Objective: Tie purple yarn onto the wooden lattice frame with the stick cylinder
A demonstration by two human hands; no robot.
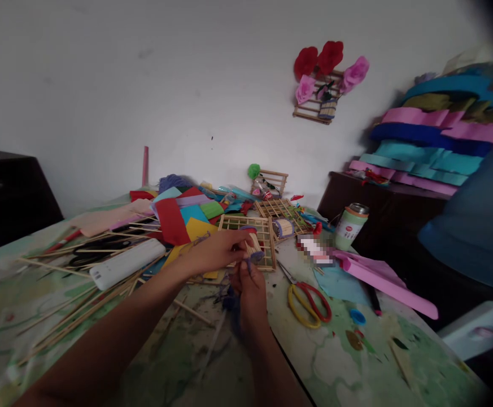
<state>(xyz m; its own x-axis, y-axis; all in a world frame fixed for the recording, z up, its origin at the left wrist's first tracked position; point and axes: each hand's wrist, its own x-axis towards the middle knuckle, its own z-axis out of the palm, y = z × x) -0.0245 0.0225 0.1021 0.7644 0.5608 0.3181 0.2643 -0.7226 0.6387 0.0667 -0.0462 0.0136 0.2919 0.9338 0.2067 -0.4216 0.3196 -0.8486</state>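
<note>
My left hand [221, 249] reaches in from the left, its fingers closed on the side of a small round basket of light wooden sticks [253, 244]. Purple yarn [256, 256] rings one end of this basket. Just below, my right hand [252, 288] is closed, pinching purple yarn against the basket's lower left side. More dark blue-purple yarn [229, 299] hangs beside the right hand down to the table. Behind the basket lies a square lattice of wooden sticks [274, 242]. The fingertips partly hide the yarn between the hands.
Yellow-and-red-handled scissors [309, 305] lie right of my hands. A green bottle [351, 227] and pink paper roll [392, 282] are farther right. At left are a white glue gun or power strip-like bar [128, 263], loose sticks [64, 325] and coloured sheets [172, 220].
</note>
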